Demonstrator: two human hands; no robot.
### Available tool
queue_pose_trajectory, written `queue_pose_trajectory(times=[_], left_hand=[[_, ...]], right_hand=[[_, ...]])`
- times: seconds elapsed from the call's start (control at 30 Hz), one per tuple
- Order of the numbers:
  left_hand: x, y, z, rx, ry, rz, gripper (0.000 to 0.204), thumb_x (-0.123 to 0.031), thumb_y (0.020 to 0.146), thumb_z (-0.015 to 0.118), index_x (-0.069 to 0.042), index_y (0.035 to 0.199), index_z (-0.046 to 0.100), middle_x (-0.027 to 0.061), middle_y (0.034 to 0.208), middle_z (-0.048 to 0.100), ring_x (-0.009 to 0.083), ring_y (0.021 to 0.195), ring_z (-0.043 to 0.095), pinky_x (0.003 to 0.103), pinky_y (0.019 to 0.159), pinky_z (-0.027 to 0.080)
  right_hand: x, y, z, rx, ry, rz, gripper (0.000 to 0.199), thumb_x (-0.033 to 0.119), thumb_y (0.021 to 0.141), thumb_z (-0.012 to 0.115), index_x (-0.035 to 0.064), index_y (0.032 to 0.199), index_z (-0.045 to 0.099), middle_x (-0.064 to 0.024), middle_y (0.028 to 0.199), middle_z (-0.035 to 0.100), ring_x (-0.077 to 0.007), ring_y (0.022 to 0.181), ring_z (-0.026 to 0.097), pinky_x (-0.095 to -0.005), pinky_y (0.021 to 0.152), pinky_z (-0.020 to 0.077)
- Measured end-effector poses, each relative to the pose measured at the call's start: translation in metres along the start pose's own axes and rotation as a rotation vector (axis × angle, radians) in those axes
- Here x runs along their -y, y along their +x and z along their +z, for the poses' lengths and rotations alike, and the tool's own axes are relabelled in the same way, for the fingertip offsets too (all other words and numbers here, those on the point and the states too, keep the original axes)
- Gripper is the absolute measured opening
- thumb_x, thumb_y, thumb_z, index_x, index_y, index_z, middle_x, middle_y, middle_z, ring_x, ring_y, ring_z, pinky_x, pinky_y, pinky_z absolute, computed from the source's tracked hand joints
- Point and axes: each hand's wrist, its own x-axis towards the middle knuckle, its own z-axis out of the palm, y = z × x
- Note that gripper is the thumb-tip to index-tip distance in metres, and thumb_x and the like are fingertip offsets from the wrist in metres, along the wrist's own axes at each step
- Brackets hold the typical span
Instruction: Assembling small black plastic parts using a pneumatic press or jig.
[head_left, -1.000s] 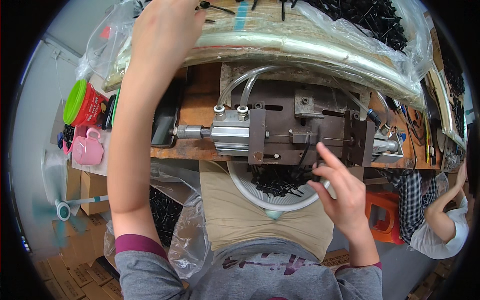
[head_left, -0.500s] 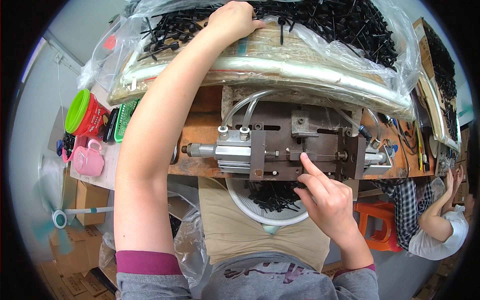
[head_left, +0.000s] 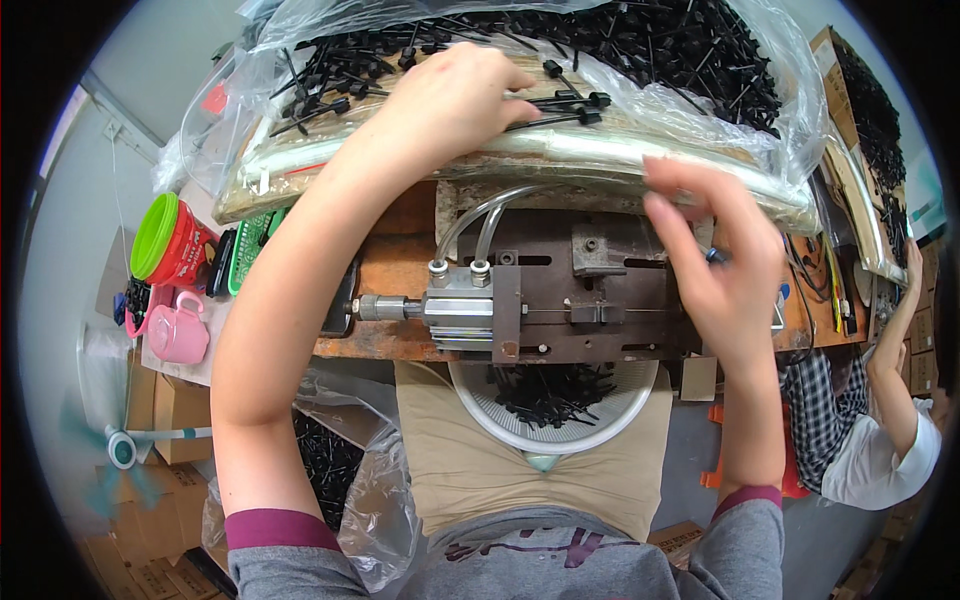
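My left hand [head_left: 455, 100] is at the front of the plastic-lined tray. Its thumb and fingers close on the thin stems of a few black plastic pins [head_left: 588, 105], whose thick heads point right. My right hand [head_left: 722, 255], smeared by motion, is raised over the right end of the metal fixture with thumb and forefinger apart, and nothing shows between them. The fixture [head_left: 545, 250] has a silver air cylinder [head_left: 460, 318] on its left and a small block [head_left: 594, 312] in its middle. My right hand hides its right end.
A heap of black pins [head_left: 660, 55] fills the tray [head_left: 560, 150] behind the fixture. On my lap, a white basket [head_left: 480, 425] holds more pins. A red tub [head_left: 185, 245] and pink cup [head_left: 180, 330] stand at left. Another person [head_left: 890, 430] sits at far right.
My left hand has drawn back toward me with pins in its fingers. My right hand has left the fixture's middle block and risen to the right, toward the tray's edge.
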Motion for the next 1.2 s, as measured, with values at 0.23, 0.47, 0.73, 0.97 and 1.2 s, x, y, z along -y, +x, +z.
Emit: queue_pose_trajectory(times=[0.23, 0.47, 0.73, 0.97, 1.2], left_hand=[[0.008, -0.009, -0.019, -0.022, -0.150, -0.058, 0.024, -0.006, 0.087, 0.069, -0.002, 0.109, 0.075, 0.0144, 0.094, 0.076, 0.0201, 0.083, 0.073, 0.033, 0.079, 0.058], [0.020, -0.035, -0.037, -0.231, -0.254, -0.053, 0.020, -0.009, 0.090, 0.072, -0.004, 0.109, 0.075, 0.0041, 0.105, 0.071, 0.0112, 0.089, 0.069, 0.026, 0.070, 0.057], [-0.012, -0.061, -0.040, -0.493, -0.578, -0.192, 0.016, -0.011, 0.084, 0.079, -0.002, 0.097, 0.078, 0.0049, 0.095, 0.072, 0.0103, 0.076, 0.068, 0.022, 0.061, 0.053], [-0.074, -0.106, -0.034, -0.638, -0.243, 0.108, 0.005, 0.004, 0.081, 0.074, 0.005, 0.085, 0.074, 0.0118, 0.085, 0.072, 0.0160, 0.072, 0.062, 0.025, 0.063, 0.048], [-0.116, -0.129, -0.025, -0.679, -0.231, 0.001, 0.015, -0.013, 0.076, 0.078, 0.002, 0.081, 0.074, 0.0063, 0.080, 0.068, 0.0171, 0.071, 0.053, 0.029, 0.064, 0.040]], right_hand=[[-0.042, 0.077, 0.050, 0.298, -0.185, -0.080, 0.045, 0.030, 0.090, 0.071, 0.0057, 0.127, 0.062, -0.0185, 0.129, 0.063, -0.0337, 0.121, 0.059, -0.0431, 0.105, 0.0443], [-0.061, 0.102, 0.074, 0.438, -0.143, -0.053, 0.030, 0.032, 0.085, 0.074, 0.0052, 0.097, 0.073, -0.0167, 0.090, 0.073, -0.0337, 0.093, 0.070, -0.0421, 0.085, 0.0544], [-0.059, 0.083, 0.049, 0.297, -0.264, -0.192, 0.020, 0.015, 0.084, 0.067, 0.0028, 0.100, 0.069, -0.0150, 0.097, 0.070, -0.0346, 0.095, 0.068, -0.0450, 0.083, 0.0548], [-0.064, 0.057, 0.035, 0.156, -0.185, -0.298, 0.017, -0.001, 0.082, 0.058, -0.0038, 0.096, 0.067, -0.0206, 0.091, 0.064, -0.0414, 0.088, 0.064, -0.0481, 0.083, 0.0520], [-0.083, 0.082, 0.023, 0.346, -0.235, 0.115, 0.029, 0.015, 0.086, 0.073, 0.0034, 0.113, 0.072, -0.0071, 0.093, 0.073, -0.0131, 0.078, 0.062, -0.0265, 0.071, 0.0495]])
